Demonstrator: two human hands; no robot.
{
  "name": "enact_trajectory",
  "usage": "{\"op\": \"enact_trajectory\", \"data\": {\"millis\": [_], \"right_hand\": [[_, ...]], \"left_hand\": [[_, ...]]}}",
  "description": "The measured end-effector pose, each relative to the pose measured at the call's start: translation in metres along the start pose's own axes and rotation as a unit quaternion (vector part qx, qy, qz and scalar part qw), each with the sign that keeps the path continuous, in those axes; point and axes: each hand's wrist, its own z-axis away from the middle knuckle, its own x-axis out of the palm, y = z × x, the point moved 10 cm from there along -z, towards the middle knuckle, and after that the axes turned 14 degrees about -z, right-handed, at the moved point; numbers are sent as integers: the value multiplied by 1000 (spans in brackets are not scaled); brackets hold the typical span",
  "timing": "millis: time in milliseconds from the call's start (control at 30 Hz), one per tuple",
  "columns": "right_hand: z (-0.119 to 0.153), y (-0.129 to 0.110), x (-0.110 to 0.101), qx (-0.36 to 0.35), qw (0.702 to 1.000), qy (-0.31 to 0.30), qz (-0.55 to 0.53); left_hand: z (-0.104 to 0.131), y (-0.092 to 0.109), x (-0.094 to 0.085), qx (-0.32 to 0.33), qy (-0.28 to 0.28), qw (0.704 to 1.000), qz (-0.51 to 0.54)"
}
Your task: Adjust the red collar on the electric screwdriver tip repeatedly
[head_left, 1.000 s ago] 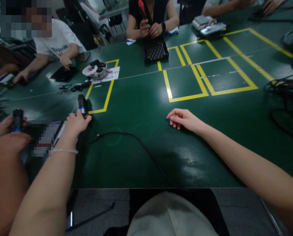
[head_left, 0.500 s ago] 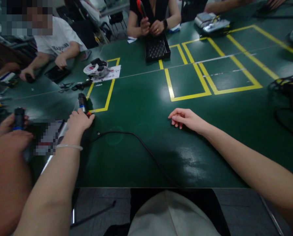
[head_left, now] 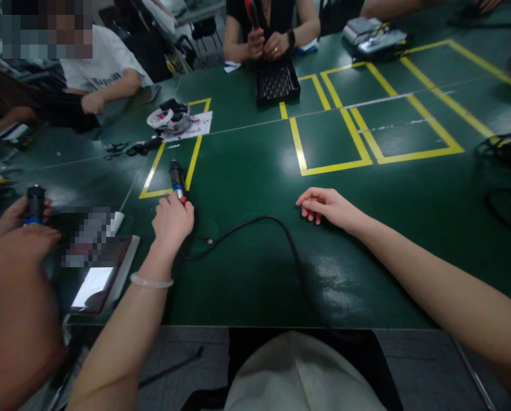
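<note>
My left hand (head_left: 173, 220) is wrapped round a corded electric screwdriver (head_left: 177, 178), dark at the front with a blue ring and a silver and red part. Its tip points away from me, over the lower side of a yellow tape outline. A black cord (head_left: 238, 225) comes from beneath that hand and curves across the green table to its front edge. My right hand (head_left: 324, 204) rests on the table with loosely bent fingers and holds nothing. The nearest marking to it is the yellow tape rectangle (head_left: 336, 169) just beyond.
At left, a co-worker's hands (head_left: 26, 242) grip a similar dark tool beside a phone or tablet (head_left: 103, 279). Tape rolls (head_left: 169, 119) lie on white paper. Across the table, a person holds a red-and-black tool above a black tray (head_left: 277, 85). Black cables (head_left: 501, 154) lie at right.
My left hand has moved right, carrying the electric screwdriver, and the cord has bunched into a tighter curve. The tablet at left is now uncovered. My right hand stays nearly still.
</note>
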Motion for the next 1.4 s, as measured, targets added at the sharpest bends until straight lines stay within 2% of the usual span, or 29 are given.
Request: {"op": "enact_trajectory", "data": {"millis": [100, 167, 267, 433, 567, 700, 900, 1033, 1133, 1233, 1400], "right_hand": [[1, -8, -3, -32, 998, 29, 40], [4, -22, -5, -87, 990, 55, 92], [12, -41, 0, -171, 966, 69, 183], [21, -45, 26, -217, 935, 6, 282], [24, -38, 46, -225, 913, -53, 337], [23, -34, 50, -228, 905, -77, 351], [16, -32, 40, -190, 928, -73, 312], [11, -23, 32, -119, 972, -67, 191], [7, -7, 26, -28, 996, -57, 69], [6, 8, 21, 54, 998, -34, -21], [9, 14, 22, 94, 991, -31, -95]], "left_hand": [[24, 38, -19, 53, 1, 998, 18], [41, 67, -32, 93, -2, 995, 25], [66, 109, -57, 143, 30, 989, 25], [98, 170, -88, 220, 58, 973, 30], [114, 199, -101, 270, 60, 959, 53], [119, 206, -104, 287, 60, 953, 71], [119, 201, -99, 294, 51, 950, 94], [118, 199, -91, 306, 34, 941, 138], [118, 199, -86, 311, 29, 935, 166], [117, 199, -83, 312, 25, 933, 179], [117, 200, -83, 307, 20, 933, 188]]}}
